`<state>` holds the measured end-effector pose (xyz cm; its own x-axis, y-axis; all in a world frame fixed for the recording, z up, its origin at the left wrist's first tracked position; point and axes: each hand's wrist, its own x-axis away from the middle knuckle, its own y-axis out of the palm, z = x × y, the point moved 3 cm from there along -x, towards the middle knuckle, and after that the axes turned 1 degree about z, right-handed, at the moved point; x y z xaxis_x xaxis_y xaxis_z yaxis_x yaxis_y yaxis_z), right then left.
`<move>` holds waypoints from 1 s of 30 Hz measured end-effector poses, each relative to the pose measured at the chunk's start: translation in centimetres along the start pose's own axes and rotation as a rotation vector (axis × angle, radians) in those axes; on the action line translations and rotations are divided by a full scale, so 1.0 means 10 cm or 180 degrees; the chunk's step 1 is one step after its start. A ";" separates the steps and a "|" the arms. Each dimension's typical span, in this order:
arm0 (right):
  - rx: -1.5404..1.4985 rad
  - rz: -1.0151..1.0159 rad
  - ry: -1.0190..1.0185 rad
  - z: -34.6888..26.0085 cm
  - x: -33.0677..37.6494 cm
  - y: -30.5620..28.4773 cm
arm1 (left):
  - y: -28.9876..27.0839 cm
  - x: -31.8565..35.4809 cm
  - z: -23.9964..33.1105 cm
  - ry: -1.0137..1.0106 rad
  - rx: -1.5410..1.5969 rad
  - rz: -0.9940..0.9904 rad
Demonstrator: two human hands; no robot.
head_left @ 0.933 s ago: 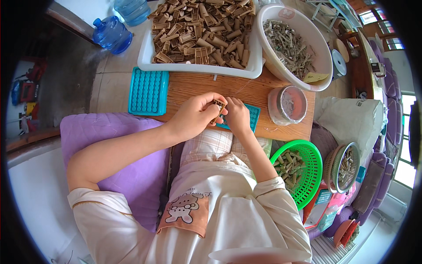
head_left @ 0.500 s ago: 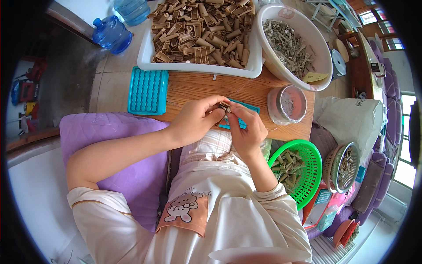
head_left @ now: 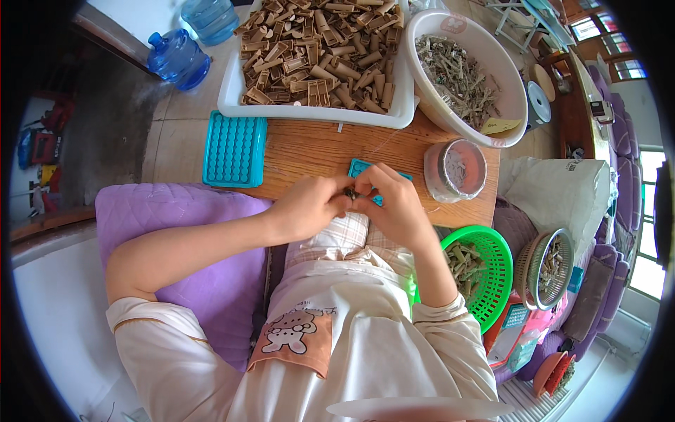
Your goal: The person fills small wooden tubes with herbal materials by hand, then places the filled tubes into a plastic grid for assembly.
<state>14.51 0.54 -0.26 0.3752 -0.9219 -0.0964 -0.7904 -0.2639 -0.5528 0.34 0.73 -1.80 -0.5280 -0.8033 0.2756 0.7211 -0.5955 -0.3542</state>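
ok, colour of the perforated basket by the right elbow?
Bright green basket, holding greyish-green pieces; clearest in the head view.

Wooden table (head_left: 316, 151): far side, white tray (head_left: 235, 98) of brown wooden pieces; far right, white bowl (head_left: 510, 91) of grey bits; left, teal grid tray (head_left: 234, 149); right, clear round container (head_left: 455, 171); near centre, smaller teal tray (head_left: 360, 167).

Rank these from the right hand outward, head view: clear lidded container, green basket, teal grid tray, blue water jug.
From the right hand:
1. Clear lidded container, just right of it on the wooden table.
2. Green basket, lower right, off the table.
3. Teal grid tray, left, at the table edge.
4. Blue water jug, far upper left, on the floor.
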 end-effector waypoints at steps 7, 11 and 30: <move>-0.0240 -0.1691 0.0126 0.07 -0.17 -0.06 | 0.14 0.11 0.12 0.0263 -0.0311 -0.0426; -0.0141 -0.1992 -0.0313 0.10 -0.33 -0.10 | 0.18 0.06 0.03 -0.0071 0.0865 -0.0700; 0.2220 0.0136 -0.0027 0.65 -2.14 0.55 | 0.05 -0.07 -0.01 -0.1179 0.1919 -0.0803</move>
<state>5.31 20.65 -6.63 0.3567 -0.9244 -0.1347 -0.3102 0.0188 -0.9505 1.06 0.99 -2.27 -0.6012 -0.5233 0.6040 0.7750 -0.5660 0.2811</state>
